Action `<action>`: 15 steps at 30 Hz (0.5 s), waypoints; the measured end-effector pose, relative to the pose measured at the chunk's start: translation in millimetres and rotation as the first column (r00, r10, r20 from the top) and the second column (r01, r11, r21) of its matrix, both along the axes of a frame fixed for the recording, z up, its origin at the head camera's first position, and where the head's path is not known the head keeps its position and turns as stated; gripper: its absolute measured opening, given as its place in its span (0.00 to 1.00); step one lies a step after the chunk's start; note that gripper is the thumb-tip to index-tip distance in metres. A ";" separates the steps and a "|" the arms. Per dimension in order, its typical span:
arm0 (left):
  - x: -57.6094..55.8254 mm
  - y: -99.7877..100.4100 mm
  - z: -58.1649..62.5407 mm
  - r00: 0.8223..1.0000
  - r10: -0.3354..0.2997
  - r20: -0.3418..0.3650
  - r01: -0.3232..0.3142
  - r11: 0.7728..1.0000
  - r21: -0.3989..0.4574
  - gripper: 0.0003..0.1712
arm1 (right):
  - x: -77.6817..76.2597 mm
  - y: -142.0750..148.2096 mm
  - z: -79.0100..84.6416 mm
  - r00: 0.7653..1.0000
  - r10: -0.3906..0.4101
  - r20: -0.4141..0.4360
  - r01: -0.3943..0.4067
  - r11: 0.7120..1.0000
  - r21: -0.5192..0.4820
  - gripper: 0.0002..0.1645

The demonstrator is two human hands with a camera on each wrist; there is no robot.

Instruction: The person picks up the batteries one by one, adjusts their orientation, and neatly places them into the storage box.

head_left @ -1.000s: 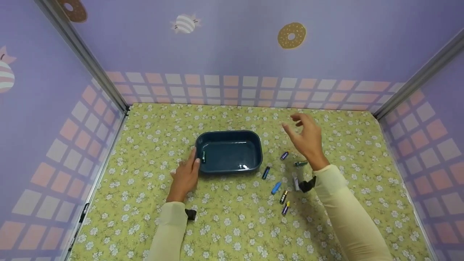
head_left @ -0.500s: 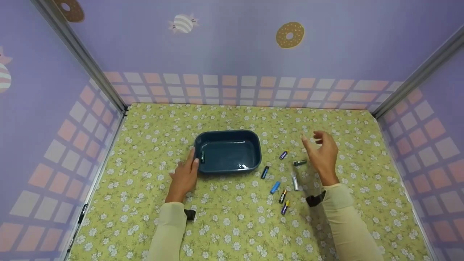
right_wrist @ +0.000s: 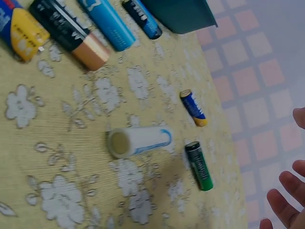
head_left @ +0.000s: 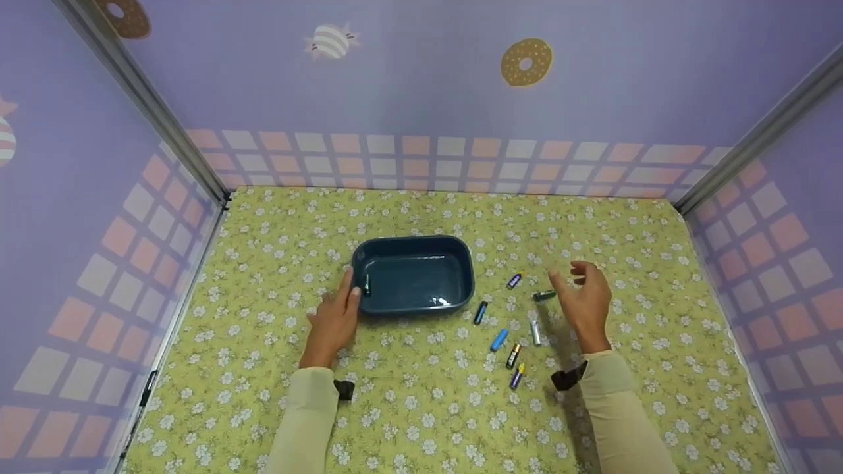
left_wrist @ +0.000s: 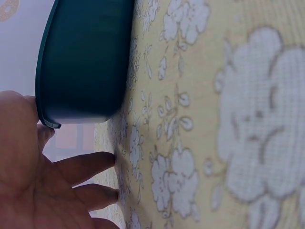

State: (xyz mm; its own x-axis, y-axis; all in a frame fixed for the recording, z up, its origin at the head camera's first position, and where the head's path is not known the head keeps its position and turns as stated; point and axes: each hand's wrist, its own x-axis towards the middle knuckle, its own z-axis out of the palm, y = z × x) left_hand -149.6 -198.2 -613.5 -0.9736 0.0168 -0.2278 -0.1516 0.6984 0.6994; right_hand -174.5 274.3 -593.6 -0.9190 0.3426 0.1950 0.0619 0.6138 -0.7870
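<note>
A dark teal plastic basin (head_left: 418, 306) stands on the cloth. My left hand (head_left: 334, 322) rests at its left end, with thumb and index finger touching the rim; the left wrist view shows the other fingers (left_wrist: 93, 196) spread down to the cloth. My right hand (head_left: 584, 299) hovers with bent, parted fingers and holds nothing, right of a green battery (head_left: 544, 295). Nearby lie a white-silver battery (head_left: 535, 332), a small purple-and-yellow battery (head_left: 514, 281), a black-and-blue one (head_left: 481, 313), a light blue one (head_left: 499, 340), a black-and-copper one (head_left: 513, 356) and another purple-and-yellow one (head_left: 517, 376).
One dark green battery (head_left: 367, 287) lies inside the basin at its left end. Flowered yellow cloth (head_left: 408, 401) covers the table. Lilac walls (head_left: 428, 85) rise at the back and both sides.
My right hand has moved right and nearer to me, from beyond the batteries to beside the green one. My left hand and the basin have stayed put.
</note>
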 end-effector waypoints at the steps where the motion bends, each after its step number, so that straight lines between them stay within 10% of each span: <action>1: 0.1 -0.1 0.2 1.000 0.001 -0.001 -0.001 1.000 0.003 0.39 | 0.6 0.2 -2.4 1.000 -0.002 0.011 0.002 1.000 -0.005 0.36; 15: -0.3 -1.5 0.3 1.000 -0.011 -0.004 0.011 1.000 0.028 0.38 | 9.6 0.3 -33.8 0.984 -0.003 0.178 -0.008 0.998 0.062 0.42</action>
State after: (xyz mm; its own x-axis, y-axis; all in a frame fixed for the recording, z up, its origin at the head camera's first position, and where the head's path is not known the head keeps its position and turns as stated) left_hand -149.9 -199.6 -613.3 -0.9742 0.0335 -0.2230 -0.1413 0.6801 0.7193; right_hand -164.9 274.6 -627.4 -0.9417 0.3328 0.0491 0.1961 0.6616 -0.7238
